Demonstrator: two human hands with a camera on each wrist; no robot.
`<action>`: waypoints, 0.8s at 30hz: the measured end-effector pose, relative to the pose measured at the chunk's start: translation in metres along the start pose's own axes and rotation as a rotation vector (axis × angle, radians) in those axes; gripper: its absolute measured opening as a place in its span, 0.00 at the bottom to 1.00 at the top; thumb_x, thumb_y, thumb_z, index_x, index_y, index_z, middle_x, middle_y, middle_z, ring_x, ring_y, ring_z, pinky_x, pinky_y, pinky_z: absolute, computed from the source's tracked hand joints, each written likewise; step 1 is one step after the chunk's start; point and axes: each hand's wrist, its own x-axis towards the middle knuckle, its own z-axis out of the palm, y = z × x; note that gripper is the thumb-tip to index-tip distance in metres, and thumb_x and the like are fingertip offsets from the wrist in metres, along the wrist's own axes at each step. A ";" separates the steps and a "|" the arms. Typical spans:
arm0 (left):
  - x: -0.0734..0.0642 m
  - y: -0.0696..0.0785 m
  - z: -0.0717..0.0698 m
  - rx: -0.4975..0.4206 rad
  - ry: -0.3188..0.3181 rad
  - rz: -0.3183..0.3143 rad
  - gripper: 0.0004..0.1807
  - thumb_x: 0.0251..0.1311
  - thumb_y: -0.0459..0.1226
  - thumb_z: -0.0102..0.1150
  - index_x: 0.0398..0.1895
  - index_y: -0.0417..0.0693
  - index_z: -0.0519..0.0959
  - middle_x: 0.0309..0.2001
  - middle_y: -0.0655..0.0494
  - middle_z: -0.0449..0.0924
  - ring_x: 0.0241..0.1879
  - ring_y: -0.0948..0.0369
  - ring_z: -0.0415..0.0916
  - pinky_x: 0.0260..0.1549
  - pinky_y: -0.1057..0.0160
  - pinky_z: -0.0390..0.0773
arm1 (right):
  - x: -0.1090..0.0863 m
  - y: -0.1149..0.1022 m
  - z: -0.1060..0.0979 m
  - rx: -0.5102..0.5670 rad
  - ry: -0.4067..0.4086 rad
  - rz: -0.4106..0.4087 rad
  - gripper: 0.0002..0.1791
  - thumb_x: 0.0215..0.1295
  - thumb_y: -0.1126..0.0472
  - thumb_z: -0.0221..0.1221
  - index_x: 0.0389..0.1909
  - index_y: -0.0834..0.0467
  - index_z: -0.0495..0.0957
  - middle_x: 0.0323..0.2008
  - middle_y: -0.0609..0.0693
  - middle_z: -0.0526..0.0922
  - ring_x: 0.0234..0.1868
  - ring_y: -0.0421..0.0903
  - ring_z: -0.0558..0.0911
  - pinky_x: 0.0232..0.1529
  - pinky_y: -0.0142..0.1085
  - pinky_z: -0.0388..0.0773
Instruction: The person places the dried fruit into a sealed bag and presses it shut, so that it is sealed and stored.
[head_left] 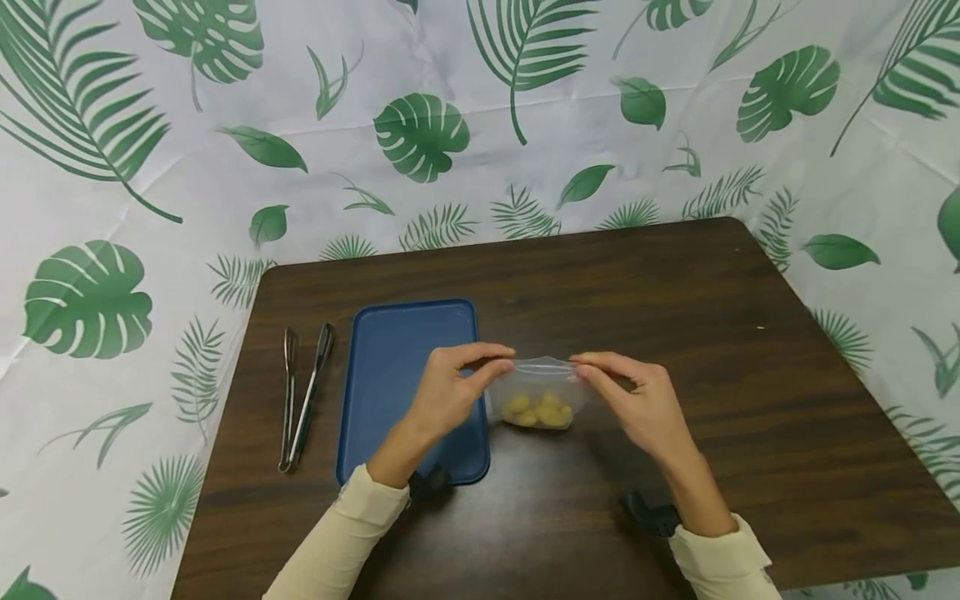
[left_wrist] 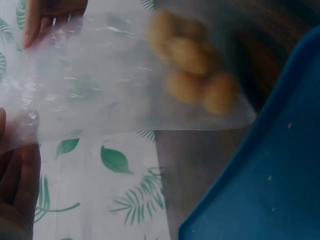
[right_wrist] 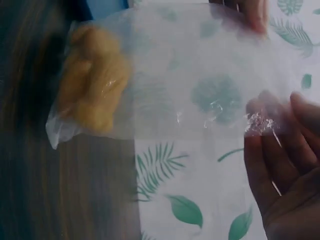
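A clear zip bag [head_left: 542, 385] hangs between my two hands over the table, its zip edge uppermost. Several yellowish-brown lumps of food [head_left: 537, 411] lie together at its bottom; their exact kind I cannot tell. My left hand [head_left: 447, 385] pinches the top left corner between thumb and fingers. At the top right corner my right hand [head_left: 643, 402] pinches in the same way. The right wrist view shows the lumps [right_wrist: 95, 80] bunched at the end away from the fingers, the bag [right_wrist: 170, 100] stretched between both hands.
Left of the bag lies a blue tray [head_left: 408, 333], partly under my left forearm. Metal tongs [head_left: 303, 408] with dark grips rest further left on the brown wooden table [head_left: 637, 283]. A leaf-patterned cloth [head_left: 315, 167] hangs behind the table.
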 end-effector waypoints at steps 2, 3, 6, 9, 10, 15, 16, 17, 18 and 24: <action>0.000 -0.002 0.002 0.002 -0.014 0.011 0.07 0.66 0.34 0.67 0.43 0.43 0.90 0.37 0.49 0.91 0.31 0.56 0.83 0.29 0.65 0.78 | 0.000 0.001 0.001 -0.007 -0.009 -0.015 0.10 0.71 0.67 0.63 0.45 0.54 0.89 0.40 0.51 0.92 0.39 0.35 0.88 0.43 0.24 0.82; 0.000 -0.004 0.003 0.007 -0.023 0.020 0.07 0.67 0.34 0.66 0.43 0.43 0.90 0.37 0.49 0.91 0.31 0.56 0.83 0.29 0.65 0.77 | 0.000 0.002 0.002 -0.015 -0.012 -0.023 0.09 0.70 0.68 0.63 0.45 0.54 0.89 0.39 0.51 0.92 0.38 0.35 0.88 0.44 0.25 0.82; 0.001 -0.003 0.002 0.033 -0.055 0.016 0.08 0.66 0.36 0.67 0.45 0.44 0.89 0.38 0.51 0.91 0.31 0.58 0.83 0.30 0.64 0.79 | -0.001 0.003 0.002 -0.048 -0.017 -0.016 0.10 0.70 0.67 0.64 0.47 0.55 0.89 0.38 0.50 0.92 0.38 0.33 0.88 0.44 0.24 0.81; 0.001 -0.002 0.001 0.083 -0.095 0.010 0.08 0.65 0.36 0.67 0.44 0.46 0.90 0.38 0.53 0.91 0.31 0.63 0.82 0.31 0.64 0.80 | -0.001 0.004 0.001 -0.091 -0.043 -0.005 0.12 0.68 0.67 0.65 0.51 0.56 0.88 0.40 0.48 0.92 0.40 0.32 0.87 0.45 0.22 0.80; 0.002 -0.001 0.001 0.109 -0.102 0.013 0.07 0.65 0.36 0.68 0.44 0.47 0.90 0.38 0.54 0.92 0.30 0.65 0.81 0.31 0.64 0.80 | -0.001 0.005 0.001 -0.107 -0.054 -0.008 0.12 0.68 0.67 0.65 0.50 0.56 0.88 0.41 0.48 0.92 0.41 0.33 0.88 0.45 0.22 0.80; 0.004 -0.003 0.004 0.307 -0.086 0.162 0.04 0.66 0.35 0.66 0.38 0.46 0.89 0.33 0.55 0.90 0.23 0.67 0.76 0.26 0.68 0.76 | 0.001 0.007 0.003 -0.175 -0.051 -0.092 0.09 0.66 0.70 0.66 0.42 0.55 0.90 0.38 0.48 0.93 0.39 0.39 0.90 0.42 0.20 0.79; 0.004 -0.004 0.005 0.350 -0.076 0.208 0.04 0.67 0.35 0.65 0.38 0.45 0.88 0.32 0.55 0.90 0.22 0.67 0.76 0.26 0.69 0.76 | 0.001 0.006 0.004 -0.185 -0.035 -0.109 0.09 0.64 0.71 0.67 0.41 0.56 0.90 0.37 0.49 0.93 0.38 0.40 0.90 0.42 0.19 0.79; 0.003 -0.004 0.006 0.385 -0.066 0.248 0.04 0.67 0.35 0.65 0.37 0.45 0.87 0.32 0.55 0.89 0.22 0.66 0.76 0.26 0.68 0.77 | 0.002 0.006 0.005 -0.195 -0.019 -0.126 0.09 0.64 0.71 0.67 0.40 0.56 0.90 0.37 0.49 0.93 0.37 0.41 0.90 0.41 0.19 0.79; 0.004 -0.004 0.007 0.408 -0.056 0.283 0.04 0.67 0.34 0.65 0.37 0.44 0.86 0.31 0.54 0.88 0.22 0.66 0.77 0.26 0.68 0.78 | 0.002 0.005 0.006 -0.200 -0.007 -0.137 0.09 0.63 0.72 0.67 0.40 0.56 0.90 0.36 0.49 0.93 0.37 0.41 0.90 0.42 0.18 0.79; 0.004 -0.005 0.007 0.369 -0.097 0.260 0.04 0.66 0.35 0.66 0.39 0.44 0.86 0.31 0.55 0.87 0.20 0.66 0.72 0.23 0.72 0.72 | 0.003 0.002 0.006 -0.210 -0.029 -0.071 0.08 0.65 0.67 0.68 0.42 0.55 0.90 0.37 0.47 0.92 0.37 0.40 0.90 0.43 0.25 0.82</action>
